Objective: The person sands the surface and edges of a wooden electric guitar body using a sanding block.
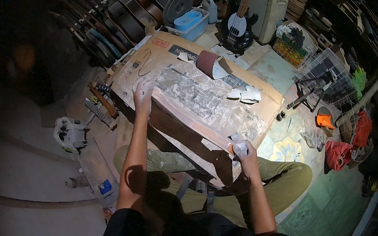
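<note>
In a dim workshop, I look down on a low counter (264,102) covered in dusty cardboard, its near edge across my knees. Along that edge lies a long, narrow strip of wood (188,115), pale with dust, running from my left hand (143,94) at the far end to my right hand (242,150) at the near end. The left fingers (139,87) lie flat and spread on the strip's far end, pressing it down rather than gripping. The right fingers (240,148) are clenched around a small pale pad or block, which sits on the strip's near end; I cannot tell what it is made of. I judge the strip stiff, light and thin enough to bow or snap if lifted by one end; it is best held near both ends, and the dust may make it slippery. Beyond the left fingers stands a roll of brown sandpaper (210,63). Torn white scraps (245,94) lie beyond the right fingers.
</note>
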### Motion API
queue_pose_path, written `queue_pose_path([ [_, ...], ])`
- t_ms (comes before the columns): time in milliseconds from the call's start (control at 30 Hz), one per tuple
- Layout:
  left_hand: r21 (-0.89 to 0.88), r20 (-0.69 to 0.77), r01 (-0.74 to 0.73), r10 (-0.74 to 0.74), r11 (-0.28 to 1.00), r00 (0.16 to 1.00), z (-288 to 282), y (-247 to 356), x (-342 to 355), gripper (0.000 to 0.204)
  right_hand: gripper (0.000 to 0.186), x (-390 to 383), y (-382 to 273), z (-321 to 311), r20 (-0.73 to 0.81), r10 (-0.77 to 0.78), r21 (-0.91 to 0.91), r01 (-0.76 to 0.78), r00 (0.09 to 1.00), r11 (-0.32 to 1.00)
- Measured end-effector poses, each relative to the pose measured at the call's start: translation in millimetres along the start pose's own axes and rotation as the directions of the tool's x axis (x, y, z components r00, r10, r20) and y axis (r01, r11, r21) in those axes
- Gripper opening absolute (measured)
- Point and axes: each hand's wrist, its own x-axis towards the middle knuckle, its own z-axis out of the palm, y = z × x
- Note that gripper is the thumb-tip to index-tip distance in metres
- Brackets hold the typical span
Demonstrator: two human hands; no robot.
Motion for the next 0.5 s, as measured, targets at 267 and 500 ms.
queue_pose_path([
  [267,0.48,0.001,-0.123,0.14,0.868,0.99,56.4,62.8,-81.7,0.139,0.017,4.4,11.4,0.1,-0.056,0.014,0.095,-0.009,0.998,0.995],
  [500,0.294,-0.058,0.047,-0.031,0.955,0.998,75.5,68.3,-131.6,0.144,0.02,-2.5,4.1,1.0,0.008,0.057,0.097,-0.057,0.998,0.994],
])
